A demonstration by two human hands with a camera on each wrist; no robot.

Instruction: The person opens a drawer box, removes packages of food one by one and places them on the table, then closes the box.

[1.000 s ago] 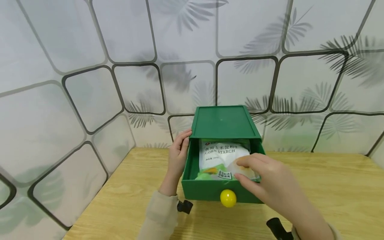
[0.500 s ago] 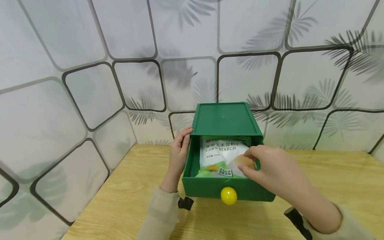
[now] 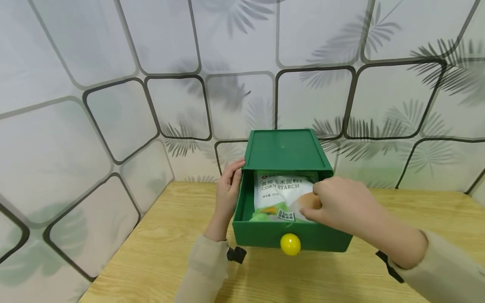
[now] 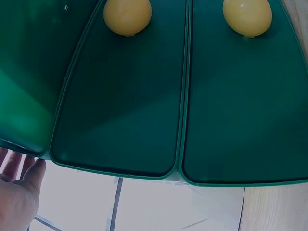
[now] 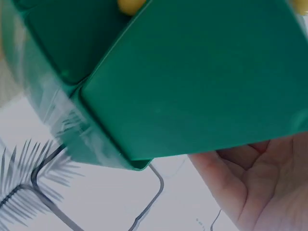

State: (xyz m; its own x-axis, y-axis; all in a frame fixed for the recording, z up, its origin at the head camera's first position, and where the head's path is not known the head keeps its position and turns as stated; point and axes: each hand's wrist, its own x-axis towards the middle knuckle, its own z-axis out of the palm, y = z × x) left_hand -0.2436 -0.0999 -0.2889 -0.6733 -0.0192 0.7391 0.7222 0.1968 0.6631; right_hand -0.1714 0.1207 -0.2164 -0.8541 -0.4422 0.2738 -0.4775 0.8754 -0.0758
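A green drawer box [image 3: 286,147] stands on the table with its top drawer [image 3: 261,233] pulled out. Inside lies a white and green corn starch bag [image 3: 280,187]. My right hand [image 3: 346,206] reaches over the drawer's right wall, fingers curled at the bag's right side and thumb against its front; the fingertips are partly hidden. In the right wrist view, that hand [image 5: 269,183] shows behind the drawer wall, its fingers mostly out of sight. My left hand [image 3: 226,189] rests with extended fingers along the box's left side; its fingers [image 4: 36,173] touch the edge in the left wrist view.
A round yellow knob [image 3: 290,244] sticks out from the open drawer's front. Below it are closed drawers with yellow knobs [image 4: 127,17]. The wooden table [image 3: 151,240] extends to both sides, and a patterned wall covering [image 3: 242,105] rises behind the box.
My right hand has swung rightward and turned, its thumb and fingers curling closer together at the bag's right side. The left hand stays on the box; the bag has barely shifted.
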